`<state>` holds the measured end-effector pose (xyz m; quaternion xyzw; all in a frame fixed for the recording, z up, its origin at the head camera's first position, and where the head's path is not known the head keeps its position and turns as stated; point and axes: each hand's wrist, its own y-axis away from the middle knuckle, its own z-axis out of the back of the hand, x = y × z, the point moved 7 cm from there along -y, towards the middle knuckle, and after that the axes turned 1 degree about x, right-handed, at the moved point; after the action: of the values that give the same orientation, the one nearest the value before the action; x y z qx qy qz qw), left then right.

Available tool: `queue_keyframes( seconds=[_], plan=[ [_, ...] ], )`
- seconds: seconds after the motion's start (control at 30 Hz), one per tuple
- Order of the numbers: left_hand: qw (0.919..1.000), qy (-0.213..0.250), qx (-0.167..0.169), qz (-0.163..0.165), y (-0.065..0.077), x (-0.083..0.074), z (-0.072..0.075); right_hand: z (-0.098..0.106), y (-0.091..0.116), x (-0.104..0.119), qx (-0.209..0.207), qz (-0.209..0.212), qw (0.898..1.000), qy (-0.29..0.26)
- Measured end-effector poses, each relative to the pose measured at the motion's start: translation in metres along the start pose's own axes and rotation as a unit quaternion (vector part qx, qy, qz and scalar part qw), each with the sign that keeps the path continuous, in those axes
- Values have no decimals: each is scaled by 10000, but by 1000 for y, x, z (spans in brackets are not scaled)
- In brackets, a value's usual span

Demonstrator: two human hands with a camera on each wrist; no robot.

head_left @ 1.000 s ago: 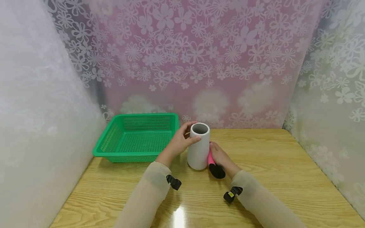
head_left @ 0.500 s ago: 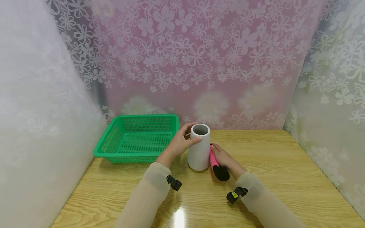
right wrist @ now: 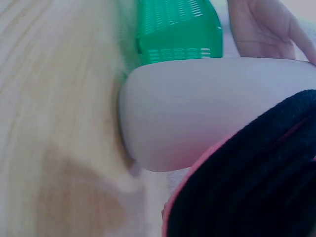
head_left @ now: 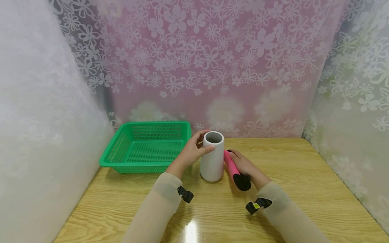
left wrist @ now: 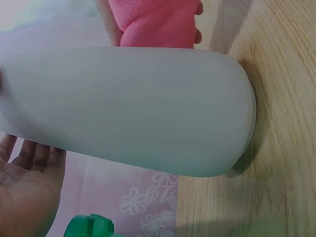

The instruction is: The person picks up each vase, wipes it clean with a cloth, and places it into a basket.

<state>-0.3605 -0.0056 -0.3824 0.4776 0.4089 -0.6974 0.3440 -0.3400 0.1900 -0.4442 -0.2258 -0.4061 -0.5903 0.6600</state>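
Note:
A white tapered vase [head_left: 212,165] with a round open top stands upright on the table. Fingers and thumb of my left hand [head_left: 192,148] grip it from the left, just below the rim. In the left wrist view the vase [left wrist: 123,106] fills the middle, its base at the tabletop. My right hand [head_left: 244,165] holds a folded cloth [head_left: 232,165], pink and fuzzy on one face and black on the other, close by the vase's right side. The right wrist view has the black folds of the cloth [right wrist: 247,187] in front, hiding most of that hand.
Left of the vase sits a green perforated plastic basket [head_left: 149,164], with the left forearm in front of its near right corner. The wooden table [head_left: 212,216] ends at a floral curtain [head_left: 206,67] behind; pale sheets hang at both sides.
My right hand has moved with the cloth a little to the right, and more of the pink face shows beside the vase. The left hand and the vase have stayed put.

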Motion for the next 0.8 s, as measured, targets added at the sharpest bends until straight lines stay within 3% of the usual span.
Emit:
queue_keyframes(
  seconds=[0.3,0.8],
  plan=[
    [10000,6,56,18,3,-1,1,17,17,23,-80,183,9997,155],
    [9997,5,61,233,-1,1,-1,44,28,56,-279,502,9981,206]
  ],
)
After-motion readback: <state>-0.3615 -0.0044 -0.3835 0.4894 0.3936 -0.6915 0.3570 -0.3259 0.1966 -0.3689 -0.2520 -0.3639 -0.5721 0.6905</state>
